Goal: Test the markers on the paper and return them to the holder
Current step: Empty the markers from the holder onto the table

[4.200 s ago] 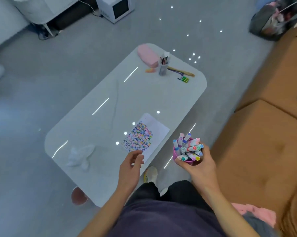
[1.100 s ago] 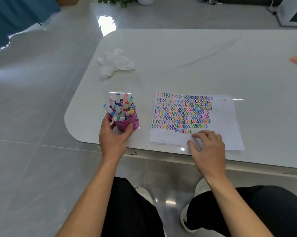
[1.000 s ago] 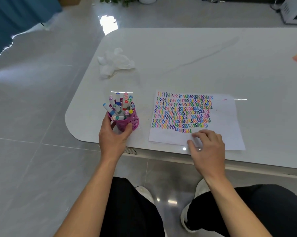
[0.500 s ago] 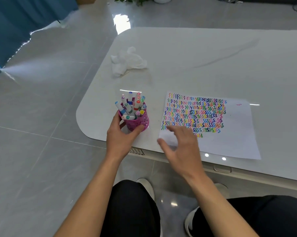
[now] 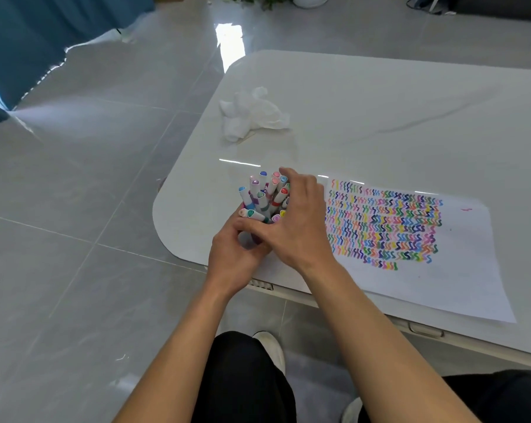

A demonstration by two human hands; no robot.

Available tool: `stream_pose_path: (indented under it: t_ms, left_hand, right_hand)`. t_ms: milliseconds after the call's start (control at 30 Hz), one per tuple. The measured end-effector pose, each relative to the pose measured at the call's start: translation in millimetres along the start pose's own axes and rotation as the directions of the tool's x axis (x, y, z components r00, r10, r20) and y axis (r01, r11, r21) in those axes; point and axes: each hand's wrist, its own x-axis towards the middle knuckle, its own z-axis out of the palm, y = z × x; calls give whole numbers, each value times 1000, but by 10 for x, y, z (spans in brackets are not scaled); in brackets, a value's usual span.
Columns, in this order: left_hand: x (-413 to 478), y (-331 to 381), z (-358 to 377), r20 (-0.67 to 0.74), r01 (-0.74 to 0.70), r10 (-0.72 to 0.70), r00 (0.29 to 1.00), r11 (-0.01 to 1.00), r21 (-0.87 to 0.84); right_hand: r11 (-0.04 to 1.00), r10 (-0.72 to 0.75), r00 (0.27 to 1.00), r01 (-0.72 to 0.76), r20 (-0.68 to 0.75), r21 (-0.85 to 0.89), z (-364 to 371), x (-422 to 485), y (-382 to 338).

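Head view: the left hand (image 5: 236, 257) is gripping the pink holder (image 5: 256, 239) near the rounded front corner of the table (image 5: 380, 102), its fingers curling round the base and hiding most of it. The markers (image 5: 262, 193) are standing in the holder, caps up, fanning out. The right hand (image 5: 300, 230) is wrapping the bundle from its right side, with the index fingertip reaching behind the caps and the thumb lying across the front against the left hand. I cannot tell whether it is pinching a single marker. The paper (image 5: 441, 285), covered in coloured squiggles, is lying just beside the holder, to the right. A crumpled tissue (image 5: 252, 114) is sitting further back.
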Motion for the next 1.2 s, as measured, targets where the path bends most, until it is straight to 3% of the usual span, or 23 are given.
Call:
stream_pose_path:
  t_ms: [400,700,1200]
  left_hand:
    - [2,20,-11,29,29,-29,999,1000,8]
    - [13,76,40,26,27,-25,999,997,-66]
    - [45,-60,73,-17,-48,50,999,996,77]
  right_hand:
    - [959,-205,979,199,-9,-201,103,147,-170]
    - [941,-299,953,285,-55,-183,174,170,-169]
    - [932,-361,896,343,-257,-114,6,152,-141]
